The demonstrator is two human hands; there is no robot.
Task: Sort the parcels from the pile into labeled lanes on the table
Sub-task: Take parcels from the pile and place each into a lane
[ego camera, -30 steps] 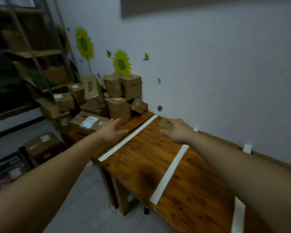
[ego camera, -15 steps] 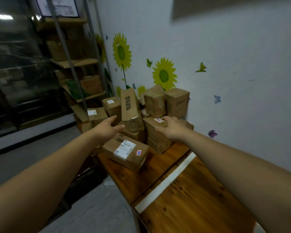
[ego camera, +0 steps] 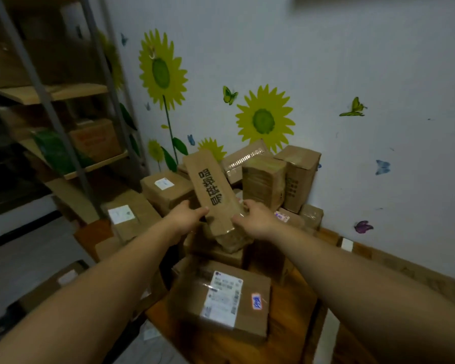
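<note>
A long, narrow brown parcel (ego camera: 208, 190) with black printed characters leans tilted on top of the pile of cardboard parcels (ego camera: 263, 179) at the wall. My left hand (ego camera: 185, 218) grips its lower left edge and my right hand (ego camera: 255, 218) grips its lower right edge. Nearer to me a flat box with a white shipping label and a small blue-marked sticker (ego camera: 221, 298) lies on the wooden table (ego camera: 292, 319).
Two upright boxes (ego camera: 281, 177) stand against the sunflower wall behind the held parcel. Boxes with white labels (ego camera: 132, 216) sit left of the pile, off the table's end. A metal shelf rack (ego camera: 63, 106) with more boxes fills the left side. Grey floor lies below left.
My view has turned left from the taped lanes toward the pile. Both hands moved forward from the table and nearer boxes and closed on the long leaning parcel.
</note>
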